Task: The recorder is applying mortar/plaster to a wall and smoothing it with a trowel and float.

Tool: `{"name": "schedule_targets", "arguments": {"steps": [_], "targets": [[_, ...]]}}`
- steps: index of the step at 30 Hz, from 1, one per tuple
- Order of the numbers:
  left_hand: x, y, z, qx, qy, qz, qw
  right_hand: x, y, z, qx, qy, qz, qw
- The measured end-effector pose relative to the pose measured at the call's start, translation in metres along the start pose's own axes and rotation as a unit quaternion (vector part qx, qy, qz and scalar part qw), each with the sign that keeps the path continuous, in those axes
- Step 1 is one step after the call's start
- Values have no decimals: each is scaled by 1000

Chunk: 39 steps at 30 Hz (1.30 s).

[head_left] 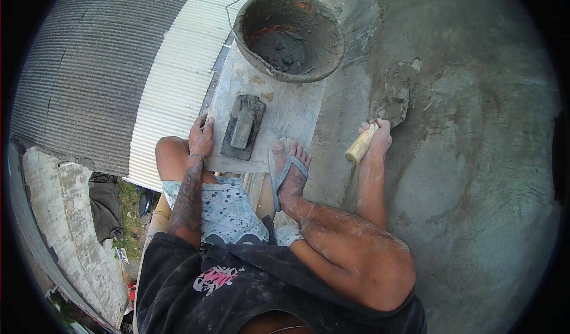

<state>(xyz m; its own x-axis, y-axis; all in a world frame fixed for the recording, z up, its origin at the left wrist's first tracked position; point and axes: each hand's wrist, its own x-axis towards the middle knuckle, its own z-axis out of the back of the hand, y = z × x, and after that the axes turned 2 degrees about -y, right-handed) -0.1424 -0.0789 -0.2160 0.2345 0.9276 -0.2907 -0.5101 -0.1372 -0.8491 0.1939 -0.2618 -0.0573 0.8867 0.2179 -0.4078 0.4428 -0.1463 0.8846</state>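
Mortar-smeared trowel [394,101] in right-hand fingers [385,130]

Grey rectangular mortar-caked float [243,127] just right of left-hand fingers [209,124], wooden-handled grey trowel [393,104] in right-hand fingers [383,123], round mortar-coated bucket [320,44] ahead between both, white corrugated roofing [181,55] left of left-hand fingers.
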Motion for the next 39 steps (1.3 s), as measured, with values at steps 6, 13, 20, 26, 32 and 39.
{"name": "schedule_targets", "arguments": {"steps": [6,13,20,26,32,39], "targets": [[-2,-6,-2,71,-20,11,997,-5,-4,-1,6,43,-26,999],[2,4,-4,66,-25,4,998,32,25,-15,-9,34,-13,999],[0,4,-6,74,-33,-6,997,-22,-6,6,57,29,-24,998],[-7,-22,6,50,-16,19,998,-46,-15,10,-84,226,25,970],[-62,-98,-21,191,-135,-175,956,-78,-26,-8,-94,396,20,913],[-57,-120,-17,230,-60,-98,966,-83,-21,-28,-140,495,-48,856]]}}
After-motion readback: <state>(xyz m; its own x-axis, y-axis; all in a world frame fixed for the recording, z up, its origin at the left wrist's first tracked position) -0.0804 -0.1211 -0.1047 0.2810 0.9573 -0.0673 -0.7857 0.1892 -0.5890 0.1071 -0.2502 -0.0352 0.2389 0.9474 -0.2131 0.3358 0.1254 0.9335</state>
